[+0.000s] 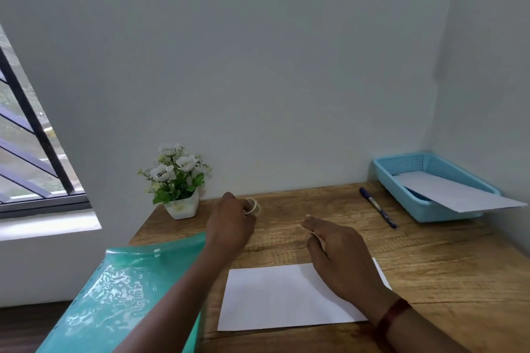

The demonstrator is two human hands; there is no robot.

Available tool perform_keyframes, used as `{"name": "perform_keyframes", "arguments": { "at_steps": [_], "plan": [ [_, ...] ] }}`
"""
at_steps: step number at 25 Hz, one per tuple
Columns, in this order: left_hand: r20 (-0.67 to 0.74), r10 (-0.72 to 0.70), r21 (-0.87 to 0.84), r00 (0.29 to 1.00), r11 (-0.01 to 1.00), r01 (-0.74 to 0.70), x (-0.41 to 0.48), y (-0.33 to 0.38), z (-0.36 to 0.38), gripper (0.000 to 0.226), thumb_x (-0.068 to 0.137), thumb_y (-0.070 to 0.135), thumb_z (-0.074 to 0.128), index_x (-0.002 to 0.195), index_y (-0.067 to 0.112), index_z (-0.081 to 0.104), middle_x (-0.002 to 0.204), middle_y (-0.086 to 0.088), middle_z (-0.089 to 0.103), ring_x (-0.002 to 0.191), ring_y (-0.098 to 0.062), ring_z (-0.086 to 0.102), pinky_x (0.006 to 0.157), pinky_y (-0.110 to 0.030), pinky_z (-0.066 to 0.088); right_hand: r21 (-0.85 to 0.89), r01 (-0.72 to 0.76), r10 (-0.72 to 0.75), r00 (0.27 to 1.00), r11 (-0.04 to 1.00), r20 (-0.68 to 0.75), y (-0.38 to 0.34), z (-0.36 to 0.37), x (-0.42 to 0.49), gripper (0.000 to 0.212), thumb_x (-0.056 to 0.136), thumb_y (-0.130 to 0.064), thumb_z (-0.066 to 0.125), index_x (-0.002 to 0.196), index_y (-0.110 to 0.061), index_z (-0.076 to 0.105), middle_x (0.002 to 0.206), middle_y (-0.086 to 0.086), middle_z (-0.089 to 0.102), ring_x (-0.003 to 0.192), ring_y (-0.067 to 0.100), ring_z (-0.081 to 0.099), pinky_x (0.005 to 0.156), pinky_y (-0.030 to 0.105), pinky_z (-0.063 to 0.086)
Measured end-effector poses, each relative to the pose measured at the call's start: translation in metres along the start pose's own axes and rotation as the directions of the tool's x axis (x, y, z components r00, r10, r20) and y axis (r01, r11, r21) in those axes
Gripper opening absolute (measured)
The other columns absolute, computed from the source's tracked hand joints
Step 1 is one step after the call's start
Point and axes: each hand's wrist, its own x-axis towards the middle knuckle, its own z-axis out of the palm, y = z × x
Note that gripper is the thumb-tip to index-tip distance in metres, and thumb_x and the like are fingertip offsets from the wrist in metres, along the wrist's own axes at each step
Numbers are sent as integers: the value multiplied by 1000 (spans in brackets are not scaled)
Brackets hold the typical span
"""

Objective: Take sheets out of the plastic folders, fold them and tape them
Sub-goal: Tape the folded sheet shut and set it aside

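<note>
Gripping the clear tape roll [253, 206] in curled fingers, the left hand [229, 226] is positioned over the wooden desk [430, 266], the right hand [341, 261], fingers extended nearly straight, is above the folded white sheet [272, 295], and the green plastic folder [123, 289] lies just left of the left forearm.

Left hand [231, 223] grips tape roll [254, 206]; right hand [335, 255] fingers outstretched.

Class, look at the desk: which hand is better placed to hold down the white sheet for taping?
Probably the right. The right hand is above the white sheet's far edge with fingers fairly straight, while the left hand is farther back, gripping the tape roll.
</note>
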Motion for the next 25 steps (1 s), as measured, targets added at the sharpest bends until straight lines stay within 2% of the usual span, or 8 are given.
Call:
{"name": "perform_keyframes", "arguments": {
  "at_steps": [3, 5, 7, 9, 14, 17, 22, 25],
  "plan": [
    [89, -150, -486, 985, 856, 175, -27, 20, -14, 2, 84, 25, 75, 84, 24, 76, 78, 9, 69, 71, -8, 60, 65, -26, 42, 31, -21, 20, 1000, 999, 16, -1, 0, 0, 43, 86, -24, 45, 121, -14, 67, 127, -1, 65, 114, 7, 61, 90, -8, 22],
    [308, -270, -730, 912, 547, 408, -43, 28, -21, 6, 86, 20, 73, 83, 15, 75, 76, 0, 69, 69, -12, 56, 60, -28, 42, 95, -18, 14, 999, 995, 45, -2, 2, 0, 45, 86, -27, 46, 125, -16, 65, 130, -5, 62, 118, 3, 57, 94, -3, 28],
    [514, -282, -784, 810, 228, 577, -54, 32, -22, 16, 85, 19, 72, 95, 7, 73, 75, -3, 63, 65, -11, 48, 56, -26, 39, 161, -26, 18, 998, 987, 52, -2, 4, 0, 46, 85, -30, 49, 128, -19, 63, 132, -8, 61, 118, -1, 55, 99, 10, 41],
    [588, -227, -783, 776, 78, 617, -61, 33, -19, 32, 79, 26, 76, 101, 3, 72, 73, -2, 61, 61, -9, 46, 53, -24, 38, 237, -63, 52, 997, 970, 56, -3, 3, -2, 43, 87, -26, 57, 130, -23, 61, 131, -12, 59, 114, -10, 52, 97, 16, 47],
    [599, -135, -796, 789, 4, 605, -68, 32, -8, 51, 66, 39, 82, 99, 2, 71, 74, -5, 54, 56, -8, 43, 53, -23, 36, 413, -141, 109, 989, 900, 101, -6, 5, -3, 47, 85, -9, 70, 126, -32, 60, 113, -32, 58, 106, -19, 55, 86, 10, 49],
    [636, -155, -769, 756, -60, 636, -72, 28, -5, 46, 68, 39, 81, 95, 4, 69, 66, -4, 51, 52, -8, 41, 50, -22, 34, 423, -126, 100, 992, 898, 82, -6, 9, -4, 43, 82, -7, 72, 118, -30, 65, 109, -28, 64, 106, -12, 60, 84, 12, 51],
    [678, -143, -735, 721, -163, 658, -74, 25, -10, 39, 69, 38, 82, 92, 9, 70, 83, -7, 57, 49, -6, 41, 45, -17, 31, 423, -49, 37, 999, 905, 37, -10, 12, -4, 37, 80, -10, 76, 115, -22, 69, 107, -20, 69, 101, -6, 64, 82, 13, 53],
    [705, -93, -706, 703, -188, 683, -76, 29, -14, 34, 71, 37, 81, 88, 11, 69, 72, -1, 59, 49, -4, 42, 44, -15, 32, 425, -24, 21, 1000, 905, 11, -12, 11, -2, 34, 80, -11, 77, 111, -23, 71, 103, -24, 71, 98, -5, 65, 80, 12, 52]
  ]
}}
